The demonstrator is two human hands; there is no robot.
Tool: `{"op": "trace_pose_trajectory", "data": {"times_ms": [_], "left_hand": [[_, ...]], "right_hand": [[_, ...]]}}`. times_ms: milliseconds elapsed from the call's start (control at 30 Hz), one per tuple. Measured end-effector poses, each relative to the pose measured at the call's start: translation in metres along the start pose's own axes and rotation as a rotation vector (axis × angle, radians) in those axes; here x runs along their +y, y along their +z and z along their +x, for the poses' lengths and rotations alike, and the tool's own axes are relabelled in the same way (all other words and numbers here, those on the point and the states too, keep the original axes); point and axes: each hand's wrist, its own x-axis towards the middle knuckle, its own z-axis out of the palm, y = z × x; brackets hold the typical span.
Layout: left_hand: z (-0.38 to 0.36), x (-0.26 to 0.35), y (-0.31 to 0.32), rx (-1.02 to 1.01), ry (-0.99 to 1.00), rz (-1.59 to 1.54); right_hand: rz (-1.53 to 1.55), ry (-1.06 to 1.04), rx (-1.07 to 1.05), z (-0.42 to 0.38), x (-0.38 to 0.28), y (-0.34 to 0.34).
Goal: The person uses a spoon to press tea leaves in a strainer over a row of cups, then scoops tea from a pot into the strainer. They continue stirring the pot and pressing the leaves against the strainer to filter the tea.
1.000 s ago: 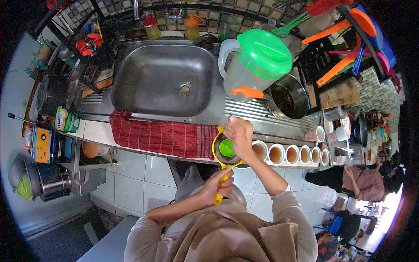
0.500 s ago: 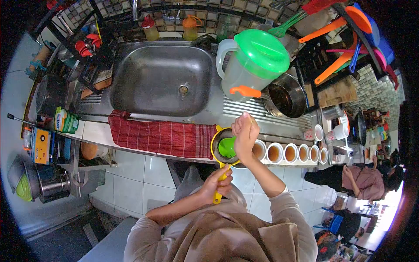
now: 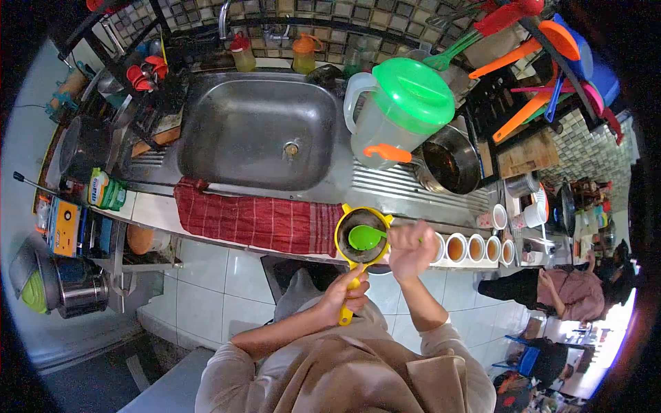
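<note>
Fingers of my left hand (image 3: 347, 292) wrap round the handle of a yellow strainer (image 3: 340, 233), whose round mesh is at the counter's front edge, beside a red checked cloth (image 3: 261, 221). My right hand (image 3: 412, 252), blurred, is closed on a green ladle (image 3: 365, 238). The ladle's bowl is over the strainer's mesh. Right of my right hand stands a row of several white cups (image 3: 456, 248) with brown liquid; the nearest cups are partly hidden behind it. What lies under the strainer is mostly hidden.
Behind the cups is a metal pot (image 3: 451, 160) with dark liquid, next to a pitcher with a green lid (image 3: 413, 96). A steel sink (image 3: 258, 131) lies behind the cloth. Utensils hang at the upper right. Another person (image 3: 578, 292) stands at the far right.
My right hand has moved right and down, and the ladle's bowl now shows more fully over the strainer. The strainer has shifted slightly right. The view has moved a little.
</note>
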Motion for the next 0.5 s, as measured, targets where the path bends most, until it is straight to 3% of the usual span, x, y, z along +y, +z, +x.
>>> {"op": "trace_pose_trajectory", "data": {"times_ms": [133,167,500], "left_hand": [[0.001,-0.001,-0.001,-0.026,-0.013,-0.017],[0.001,-0.001,-0.001,-0.026,-0.018,-0.012],[-0.006,-0.003,0.013,-0.031,0.045,0.187]], "right_hand": [[0.135,-0.234,-0.005,-0.007,-0.023,-0.005],[0.085,-0.296,-0.099,-0.003,-0.03,-0.001],[-0.016,-0.488,-0.046,-0.024,-0.035,-0.008]]}}
